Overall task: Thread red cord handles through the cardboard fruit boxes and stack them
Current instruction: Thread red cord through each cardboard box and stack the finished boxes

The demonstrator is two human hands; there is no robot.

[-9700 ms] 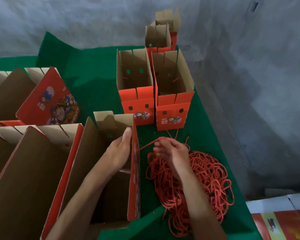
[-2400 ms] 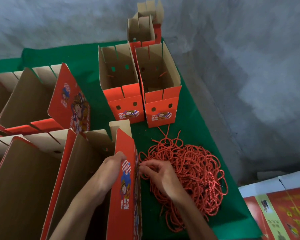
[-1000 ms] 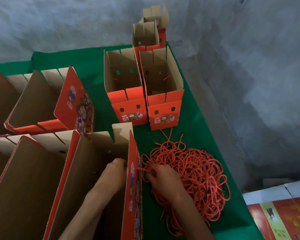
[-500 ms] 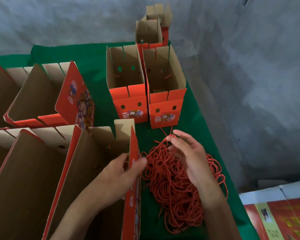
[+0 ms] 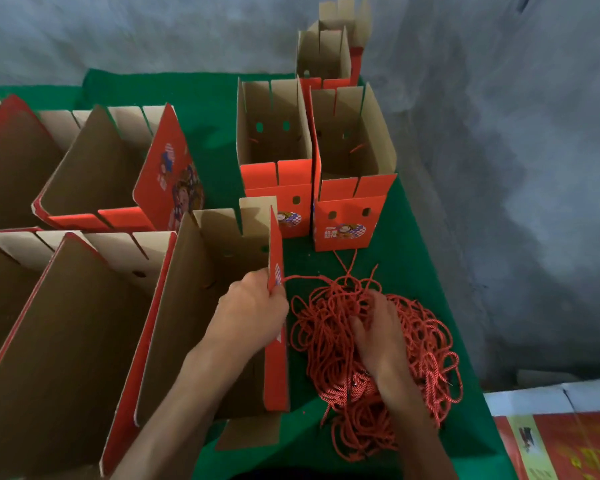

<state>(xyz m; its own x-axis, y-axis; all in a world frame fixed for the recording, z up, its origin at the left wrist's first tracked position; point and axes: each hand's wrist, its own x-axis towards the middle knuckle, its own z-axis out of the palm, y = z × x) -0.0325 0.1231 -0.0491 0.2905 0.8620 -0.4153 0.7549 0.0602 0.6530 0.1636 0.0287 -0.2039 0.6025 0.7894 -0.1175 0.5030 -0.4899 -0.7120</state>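
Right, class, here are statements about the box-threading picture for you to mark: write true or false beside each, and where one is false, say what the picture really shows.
1. The left hand grips the red side panel of the nearest open box. True.
2. The right hand is lifted clear above the pile of red cords. False: it reaches down into the pile.
3. A single cord runs from the box panel towards the pile. True.
4. The boxes stand on a blue cloth. False: the cloth is green.
5. The two small boxes beyond the pile are closed at the top. False: their top flaps stand open.
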